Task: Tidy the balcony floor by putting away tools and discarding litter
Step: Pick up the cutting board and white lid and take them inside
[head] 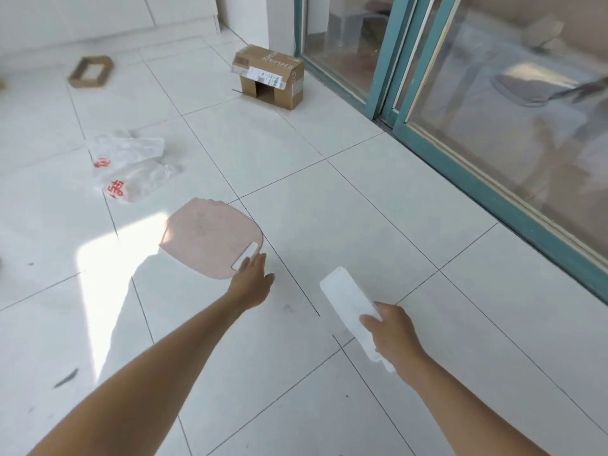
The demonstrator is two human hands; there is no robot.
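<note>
1. Down on the floor [362,209] just ahead of me lies the pink board [210,238], flat on the tile, with its slot handle [245,255] at the corner nearest me.
2. My left grip [251,274] is loosely spread and holds nothing yet; its fingertips touch the board's edge beside that slot. A thin board lying flush on smooth tile gives me little to get under. If I scrabble at the rim, it will likely skate away rather than lift. Hooking a finger through the slot looks safer.
3. My right grip [393,330] is wrapped round the near end of a white flat piece [345,297]; what it is I cannot tell. Most of it sticks out beyond my fingers, so it could lever loose or knock the tile as I lean in.
4. With that side full, the board has to come up one-handed. A wide panel held by one corner may twist and drop.
5. Well apart to the left, the printed plastic bags [128,166] are light litter. A draught could shift them, and stepping on them on glossy tile risks a slip.
6. Farther off, the cardboard box [268,77] stands near the sliding door [493,192], and a cardboard tray [91,71] lies far to the left. Both are easy to overlook.
</note>
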